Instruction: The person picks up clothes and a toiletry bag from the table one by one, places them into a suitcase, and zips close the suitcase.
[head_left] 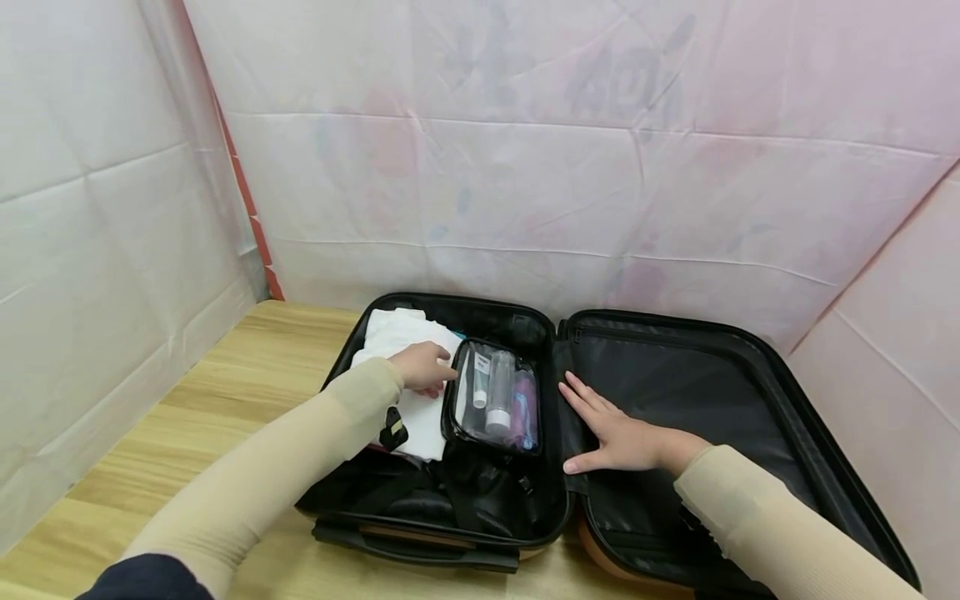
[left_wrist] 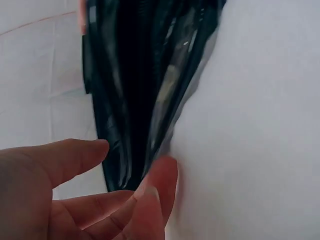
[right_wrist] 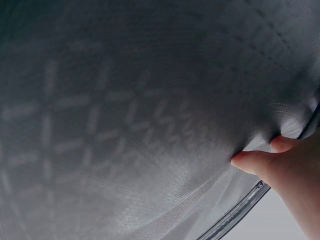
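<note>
An opened black-lined suitcase (head_left: pixel 517 510) lies flat on the wooden surface. In its left half, a clear toiletry bag with black edging (head_left: pixel 471 435) stands beside folded white cloth (head_left: pixel 423 425). My left hand (head_left: pixel 422 367) is over the cloth, its fingertips right at the bag's left edge. The left wrist view shows the thumb (left_wrist: pixel 82 157) apart from the fingers, at the dark side of the bag. My right hand (head_left: pixel 618 437) rests with fingers spread on the lining of the right half (head_left: pixel 675 400), near the hinge. Its fingertips dent the patterned lining (right_wrist: pixel 150 125).
Inside the bag show a clear bottle (head_left: pixel 500 392), a white tube (head_left: pixel 481 379) and a purple item (head_left: pixel 523 408). The suitcase handle (head_left: pixel 412 546) faces me. White sheeting (head_left: pixel 525 183) hangs close behind, with more at both sides. Wooden surface (head_left: pixel 247 400) extends to the left.
</note>
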